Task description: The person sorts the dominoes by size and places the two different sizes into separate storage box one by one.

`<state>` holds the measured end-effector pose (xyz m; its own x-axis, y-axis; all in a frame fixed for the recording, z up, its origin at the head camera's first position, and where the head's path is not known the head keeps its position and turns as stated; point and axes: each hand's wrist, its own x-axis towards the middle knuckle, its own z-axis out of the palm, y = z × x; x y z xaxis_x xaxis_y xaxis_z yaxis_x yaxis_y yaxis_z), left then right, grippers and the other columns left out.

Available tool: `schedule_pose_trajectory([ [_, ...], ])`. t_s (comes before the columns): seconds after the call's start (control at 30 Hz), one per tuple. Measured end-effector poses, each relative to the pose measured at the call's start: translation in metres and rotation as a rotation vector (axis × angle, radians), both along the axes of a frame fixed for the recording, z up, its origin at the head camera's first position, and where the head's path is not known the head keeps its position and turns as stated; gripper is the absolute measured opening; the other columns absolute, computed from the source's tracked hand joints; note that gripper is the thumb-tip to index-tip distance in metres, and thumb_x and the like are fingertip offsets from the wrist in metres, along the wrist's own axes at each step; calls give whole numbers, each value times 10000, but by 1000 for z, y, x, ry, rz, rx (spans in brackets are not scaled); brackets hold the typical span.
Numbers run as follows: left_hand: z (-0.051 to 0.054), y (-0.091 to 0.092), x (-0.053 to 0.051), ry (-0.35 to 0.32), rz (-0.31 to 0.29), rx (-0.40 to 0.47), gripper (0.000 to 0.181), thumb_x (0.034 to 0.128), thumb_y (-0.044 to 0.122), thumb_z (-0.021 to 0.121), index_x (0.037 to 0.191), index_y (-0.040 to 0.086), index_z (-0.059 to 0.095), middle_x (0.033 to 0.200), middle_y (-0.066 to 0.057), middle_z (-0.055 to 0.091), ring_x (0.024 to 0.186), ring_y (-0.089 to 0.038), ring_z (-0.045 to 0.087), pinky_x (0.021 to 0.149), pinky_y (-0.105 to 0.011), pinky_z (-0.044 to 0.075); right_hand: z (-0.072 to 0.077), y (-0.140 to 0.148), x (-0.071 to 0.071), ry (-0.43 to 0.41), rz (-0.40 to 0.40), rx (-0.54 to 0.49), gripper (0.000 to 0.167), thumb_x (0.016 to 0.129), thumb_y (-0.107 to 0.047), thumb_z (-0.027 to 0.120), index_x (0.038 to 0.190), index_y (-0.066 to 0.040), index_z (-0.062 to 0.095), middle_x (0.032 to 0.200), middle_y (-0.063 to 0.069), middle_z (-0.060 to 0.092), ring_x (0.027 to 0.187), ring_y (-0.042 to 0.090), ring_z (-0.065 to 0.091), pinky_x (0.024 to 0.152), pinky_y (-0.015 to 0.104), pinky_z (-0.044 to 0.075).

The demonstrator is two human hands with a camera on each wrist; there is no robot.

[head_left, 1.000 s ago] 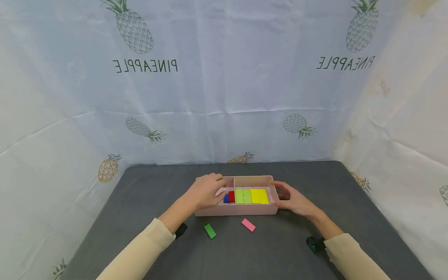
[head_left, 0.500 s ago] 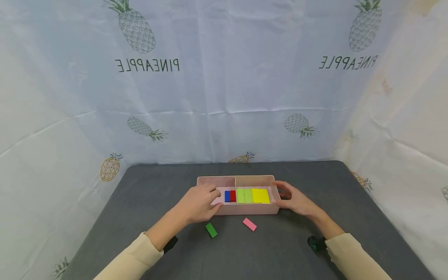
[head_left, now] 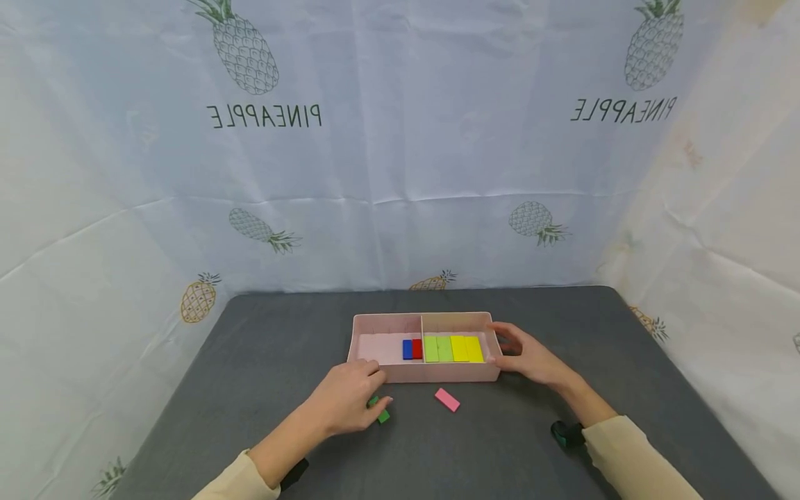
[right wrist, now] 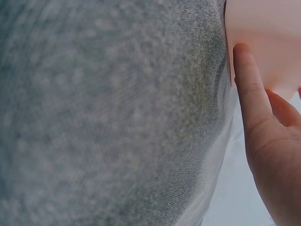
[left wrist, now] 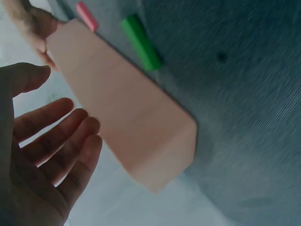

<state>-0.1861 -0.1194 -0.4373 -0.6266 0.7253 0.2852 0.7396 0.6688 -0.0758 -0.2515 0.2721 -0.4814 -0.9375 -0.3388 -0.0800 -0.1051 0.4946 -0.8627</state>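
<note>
My left hand (head_left: 350, 397) hovers over a green block (head_left: 382, 415), which it partly hides in the head view. In the left wrist view its fingers are loosely bent with nothing between them, and the green block (left wrist: 142, 43) lies apart from them. With thumb and bent fingers, my right hand (head_left: 530, 357) holds the right end of a pink two-compartment box (head_left: 437, 373). The right wrist view shows the thumb (right wrist: 249, 80) against the box wall (right wrist: 268, 28). Between the hands, in front of the box, lies a pink block (head_left: 447, 399).
The box's left compartment has a blue block (head_left: 407, 349) and a red block (head_left: 417, 348) by the divider. Light green blocks (head_left: 438, 349) and yellow blocks (head_left: 467, 349) fill part of the right one. Dark grey cloth (head_left: 475, 451) covers the table; a pineapple-print curtain (head_left: 400, 153) hangs behind.
My left hand has withdrawn from the box's left compartment towards me, down to the green block. The right hand has stayed at the box's right end.
</note>
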Motion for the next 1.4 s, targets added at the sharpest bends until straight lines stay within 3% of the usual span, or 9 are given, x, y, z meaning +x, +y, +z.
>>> schedule_pose_trajectory([
  [0.2, -15, 0, 8, -27, 41, -46, 278, 908, 414, 722, 951, 141, 692, 853, 52, 550, 739, -115, 513, 647, -276, 489, 2, 0, 0, 2, 11, -13, 765, 934, -279, 744, 1560, -97, 342, 1611, 205, 298, 1380, 510, 405, 1022, 577, 466],
  [0.47, -32, 2, 12, -166, 109, -120, 354, 911, 461, 723, 1056, 138, 706, 920, 18, 552, 791, -120, 476, 678, -276, 489, 2, 1, 0, 10, 20, -14, 750, 940, -270, 735, 1555, -92, 345, 1608, 207, 301, 1377, 511, 410, 1025, 582, 461],
  [0.7, -42, 3, 12, -211, 121, -130, 374, 912, 471, 729, 1084, 141, 693, 927, 18, 528, 801, -113, 474, 698, -288, 487, 2, 1, -1, 14, 19, -2, 753, 938, -281, 733, 1554, -88, 345, 1605, 211, 305, 1379, 509, 408, 1040, 595, 441],
  [1.0, -41, 7, 6, -284, 108, -122, 226, 882, 312, 758, 1019, 147, 686, 881, 51, 497, 791, -92, 438, 683, -254, 456, 3, 0, 0, 1, 10, -6, 766, 928, -294, 744, 1555, -101, 349, 1608, 205, 304, 1377, 502, 412, 1035, 596, 446],
  [1.23, -36, 5, 4, -296, 55, -81, 230, 810, 206, 780, 1002, 132, 679, 920, 57, 501, 836, -99, 442, 712, -244, 454, 4, 0, 1, 0, 4, -11, 763, 929, -286, 746, 1554, -99, 349, 1609, 206, 304, 1382, 500, 409, 1043, 594, 439],
  [1.4, -32, 2, 0, -321, 34, -51, 247, 819, 193, 772, 1046, 119, 708, 1004, 36, 539, 887, -110, 460, 745, -243, 475, 3, 1, 1, 0, 10, -15, 759, 933, -282, 742, 1556, -98, 347, 1609, 209, 301, 1379, 501, 411, 1037, 591, 446],
])
